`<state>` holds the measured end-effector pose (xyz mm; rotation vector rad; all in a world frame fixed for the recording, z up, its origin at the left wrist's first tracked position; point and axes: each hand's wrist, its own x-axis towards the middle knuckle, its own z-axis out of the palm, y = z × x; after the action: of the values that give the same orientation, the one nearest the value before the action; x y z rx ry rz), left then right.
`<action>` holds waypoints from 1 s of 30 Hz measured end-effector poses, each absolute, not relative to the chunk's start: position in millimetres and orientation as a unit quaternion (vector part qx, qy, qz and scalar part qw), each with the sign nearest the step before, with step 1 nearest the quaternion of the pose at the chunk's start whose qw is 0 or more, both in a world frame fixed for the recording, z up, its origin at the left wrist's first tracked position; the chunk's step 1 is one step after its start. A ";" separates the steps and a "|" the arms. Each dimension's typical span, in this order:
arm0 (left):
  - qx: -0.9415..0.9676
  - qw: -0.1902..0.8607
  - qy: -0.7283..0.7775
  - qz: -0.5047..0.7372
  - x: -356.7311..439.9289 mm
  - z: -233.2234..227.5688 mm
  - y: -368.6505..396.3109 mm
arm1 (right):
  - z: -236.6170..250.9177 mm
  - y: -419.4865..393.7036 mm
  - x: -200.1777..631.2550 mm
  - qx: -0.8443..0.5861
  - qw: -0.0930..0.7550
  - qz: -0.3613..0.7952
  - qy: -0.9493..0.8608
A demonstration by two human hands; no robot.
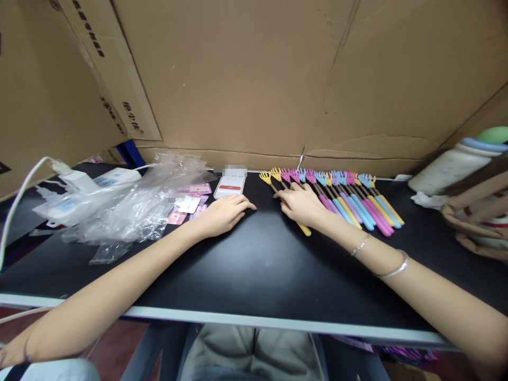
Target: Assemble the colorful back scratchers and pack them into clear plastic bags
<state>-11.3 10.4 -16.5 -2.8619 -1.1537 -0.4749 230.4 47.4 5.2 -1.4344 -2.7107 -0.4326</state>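
Note:
Colourful back scratchers lie in a row toward the back right, their claw heads toward the cardboard; a blue one (364,206) is among several pink, yellow and purple ones. At the left end of the row, my right hand (300,203) has its fingers bent around the shaft of a yellow back scratcher (304,228), and part of that shaft is hidden beneath the hand. My left hand (224,216) rests palm down on the table with fingers stretched out and holds nothing. Just behind it lies a phone (230,185) with a lit screen.
Clear plastic bags (130,203) cover part of a white power strip (65,209) at left. Small pink printed cards (177,217) lie beside the bags. A bottle (448,168) and a tan bag (462,219) stand at right. Cardboard (246,79) walls the black table's (254,275) back.

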 end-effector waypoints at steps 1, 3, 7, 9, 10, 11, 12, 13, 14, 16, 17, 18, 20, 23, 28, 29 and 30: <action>-0.916 0.009 -0.372 -0.149 -11.3 -16.4 10.5 | 4.2 47.4 229.7 -0.463 0.023 -0.145 -0.874; -0.915 0.008 -0.376 -0.144 -11.3 -16.2 10.5 | 2.2 47.7 228.0 -0.461 0.026 -0.162 -0.872; -0.915 0.009 -0.378 -0.141 -11.6 -16.0 10.5 | -0.9 49.1 223.5 -0.464 0.032 -0.193 -0.864; -0.915 0.009 -0.377 -0.140 -11.6 -15.6 10.4 | -1.4 50.1 222.0 -0.467 0.035 -0.200 -0.861; -0.915 0.009 -0.378 -0.140 -11.6 -15.2 10.4 | -1.3 50.6 221.8 -0.466 0.038 -0.202 -0.861; -0.915 0.007 -0.378 -0.138 -11.6 -14.8 10.3 | -0.9 51.0 222.2 -0.465 0.041 -0.203 -0.861; -0.916 0.005 -0.378 -0.137 -11.6 -14.4 10.2 | -0.3 51.3 223.2 -0.464 0.044 -0.204 -0.861; -0.916 0.003 -0.378 -0.136 -11.6 -14.1 10.2 | 0.6 51.6 224.8 -0.462 0.049 -0.203 -0.862; -0.916 0.001 -0.377 -0.135 -11.7 -13.9 10.2 | 1.9 51.6 227.3 -0.458 0.054 -0.203 -0.864; -0.917 -0.002 -0.375 -0.134 -12.0 -13.9 10.2 | 5.2 50.8 234.4 -0.449 0.068 -0.201 -0.868; -0.917 -0.004 -0.374 -0.136 -12.2 -14.2 10.3 | 7.1 49.8 239.0 -0.442 0.075 -0.199 -0.871; -0.918 -0.005 -0.373 -0.138 -12.4 -14.6 10.3 | 9.0 48.3 244.1 -0.435 0.082 -0.196 -0.875; -0.918 -0.008 -0.370 -0.144 -12.8 -15.4 10.3 | 12.1 43.7 255.0 -0.419 0.094 -0.187 -0.884; -0.917 -0.014 -0.369 -0.149 -12.8 -15.7 9.8 | 13.1 33.2 269.7 -0.395 0.105 -0.181 -0.894; -0.916 -0.013 -0.374 -0.144 -11.8 -14.4 8.7 | 10.4 13.9 277.7 -0.356 0.126 -0.189 -0.906; -0.916 -0.012 -0.375 -0.142 -11.8 -14.3 8.6 | 10.5 10.4 276.3 -0.348 0.133 -0.189 -0.909; -0.916 -0.011 -0.375 -0.139 -11.9 -14.2 8.6 | 10.8 7.0 274.1 -0.338 0.141 -0.189 -0.911</action>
<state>-11.9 8.6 -14.2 -2.8988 -1.1872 -0.4402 274.1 7.0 10.8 -0.9761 -2.6314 -0.5449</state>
